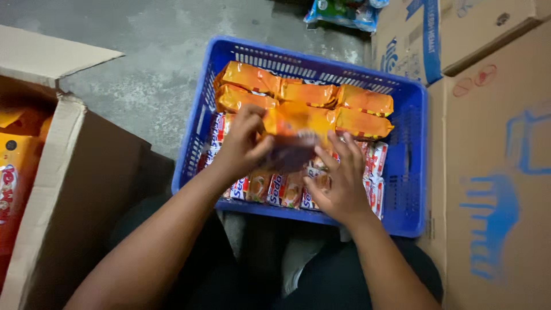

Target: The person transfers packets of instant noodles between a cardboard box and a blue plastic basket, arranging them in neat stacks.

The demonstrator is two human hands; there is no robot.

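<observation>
1. Head view, looking straight down: both my hands are over the blue crate [413, 172], which sits on the concrete floor [160, 51] between my knees.
2. My left hand [241, 143] and right hand [338, 183] have one orange packet [295, 129] between them. Left fingers are curled on its left edge, closed on it. Right fingers are spread under its lower right corner, touching more than gripping; how firmly, I can't tell, the packet is blurred.
3. Where it lies: the packet hovers at the middle of the crate, just this side of the top-layer packets [304, 95] and above the red-and-white packets [287, 189] standing on edge along the near wall.
4. Its long axis runs left to right, matching the orange ones already lying at the far side. It sits ahead of my fingers, away from my body. The left hand is the nearer and has the better hold.
5. Looks: glossy orange wrapper, soft and pillow-like, darker patch at its lower part, smeared by motion.
6. Around me: an open cardboard box [63, 172] on my left with more orange packets inside, and printed cartons [493, 143] tight against the crate on my right.
</observation>
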